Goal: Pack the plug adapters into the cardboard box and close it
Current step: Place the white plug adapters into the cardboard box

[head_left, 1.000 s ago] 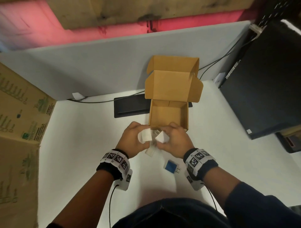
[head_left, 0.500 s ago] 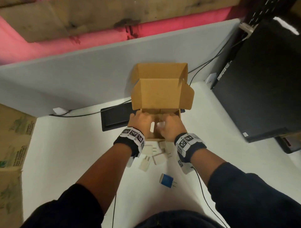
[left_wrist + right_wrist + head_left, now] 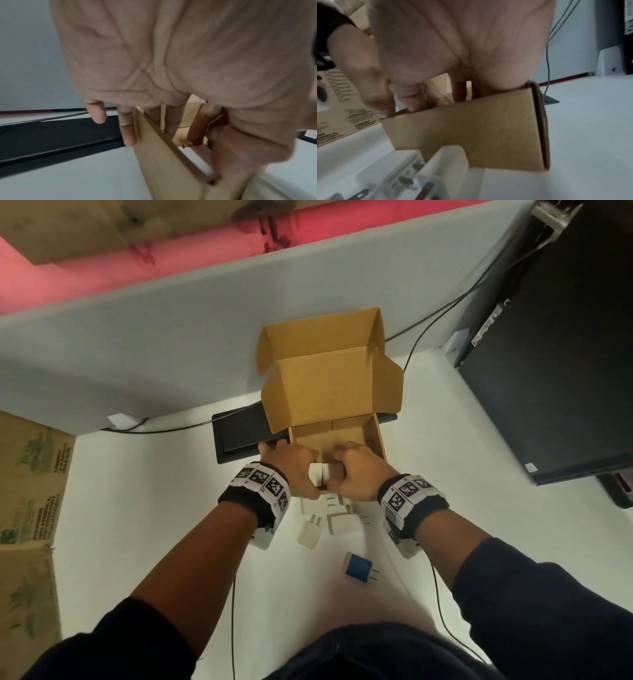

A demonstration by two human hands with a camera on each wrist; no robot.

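Observation:
The brown cardboard box stands open on the white table with its lid upright. Both hands reach in over its front edge. My left hand straddles the left wall, two fingers outside, its thumb holding a white adapter just inside the rim. My right hand is curled beside it, holding a second white adapter; its fingers dip behind the front wall. Several white adapters and a blue adapter lie in front of the box.
A flat black device lies behind the box at its left. A grey partition backs the table. A large printed carton stands at the left, a black computer case at the right. Cables run along the back.
Both hands have carried the two white adapters forward from above the table in front of the box to inside its front edge. The loose adapters on the table stay put.

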